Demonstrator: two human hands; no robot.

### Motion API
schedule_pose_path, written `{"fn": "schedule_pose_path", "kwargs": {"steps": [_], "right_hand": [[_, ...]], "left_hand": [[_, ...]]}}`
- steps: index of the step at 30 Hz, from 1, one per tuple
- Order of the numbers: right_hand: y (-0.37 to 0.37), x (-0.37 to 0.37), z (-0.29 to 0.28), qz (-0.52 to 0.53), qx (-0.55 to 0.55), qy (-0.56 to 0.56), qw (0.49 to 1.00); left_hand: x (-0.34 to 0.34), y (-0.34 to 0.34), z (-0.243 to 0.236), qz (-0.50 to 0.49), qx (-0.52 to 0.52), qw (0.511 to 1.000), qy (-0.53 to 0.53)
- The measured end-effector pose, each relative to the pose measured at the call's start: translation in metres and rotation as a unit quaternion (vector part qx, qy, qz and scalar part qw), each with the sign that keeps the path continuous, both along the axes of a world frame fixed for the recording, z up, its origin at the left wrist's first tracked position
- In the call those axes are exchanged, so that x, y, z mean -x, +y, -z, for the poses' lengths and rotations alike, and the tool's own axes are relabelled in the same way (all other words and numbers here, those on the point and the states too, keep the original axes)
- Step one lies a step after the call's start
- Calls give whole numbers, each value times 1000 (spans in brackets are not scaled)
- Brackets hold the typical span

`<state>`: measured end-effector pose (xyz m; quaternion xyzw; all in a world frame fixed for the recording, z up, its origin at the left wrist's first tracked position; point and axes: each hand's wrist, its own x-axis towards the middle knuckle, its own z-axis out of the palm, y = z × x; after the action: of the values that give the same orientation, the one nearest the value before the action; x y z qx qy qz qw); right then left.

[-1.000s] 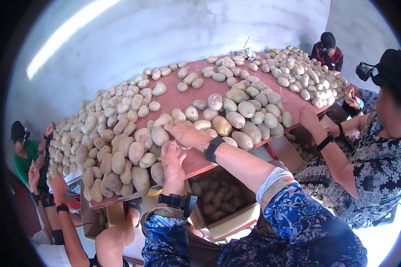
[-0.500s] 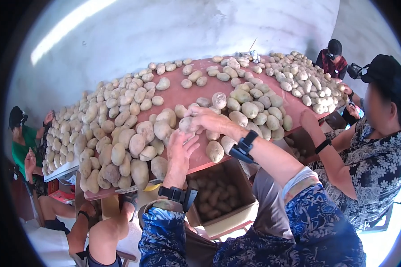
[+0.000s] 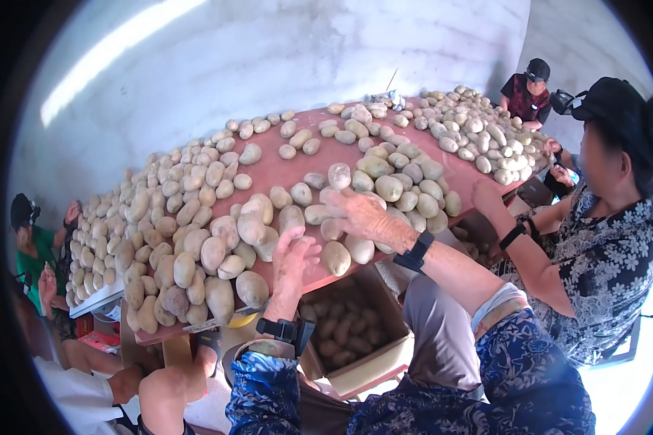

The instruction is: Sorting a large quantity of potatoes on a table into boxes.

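table (image 3: 297, 170): long reddish top, runs l-low to r-high across the view, covered w/ pale potatoes in heaps; bare strip down the middle.
co-workers: one in dark floral shirt (image 3: 602, 268) at r, one in green (image 3: 33, 254) at far l, one in black cap (image 3: 527, 90) at far end.
box (image 3: 355, 337): open cardboard, under table's near edge, between the person's own arms, potatoes inside.
potato heap (image 3: 189, 246): biggest pile, l-near part of table.
right hand (image 3: 363, 215): palm down over potatoes near the edge, fingers spread & loosely curled, touching them; can't tell if any is gripped. black band on wrist.
left hand (image 3: 292, 262): raised at the edge, fingers spread, holding nothing, just beside a potato (image 3: 336, 257) lying on the rim.
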<state>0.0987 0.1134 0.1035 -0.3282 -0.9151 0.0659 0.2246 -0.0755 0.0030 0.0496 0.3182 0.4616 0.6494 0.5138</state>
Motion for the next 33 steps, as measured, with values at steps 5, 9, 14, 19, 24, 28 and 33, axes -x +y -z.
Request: {"fn": "schedule_pose_path", "kwargs": {"steps": [5,9,14,19,24,28,33], "right_hand": [[24,-8,3,72,-35,-33,996],[41,-13,14,67,-126,-43,989],[50,-8,20,82,-101,-87,988],[51,-7,19,109,-89,-78,987],[53,0,24,132,-95,-55,985],[55,1,27,140,-75,-87,983],[57,-1,30,143,-82,-83,983]], "left_hand": [[4,-2,6,-9,20,1000,0],[2,-3,2,-7,1,1000,-6],[3,-5,0,-15,6,1000,1],[0,-2,-3,-13,18,1000,-1],[0,2,0,-26,8,1000,-5],[0,-1,-2,-32,17,999,4],[4,-2,-1,-54,30,998,1]]}}
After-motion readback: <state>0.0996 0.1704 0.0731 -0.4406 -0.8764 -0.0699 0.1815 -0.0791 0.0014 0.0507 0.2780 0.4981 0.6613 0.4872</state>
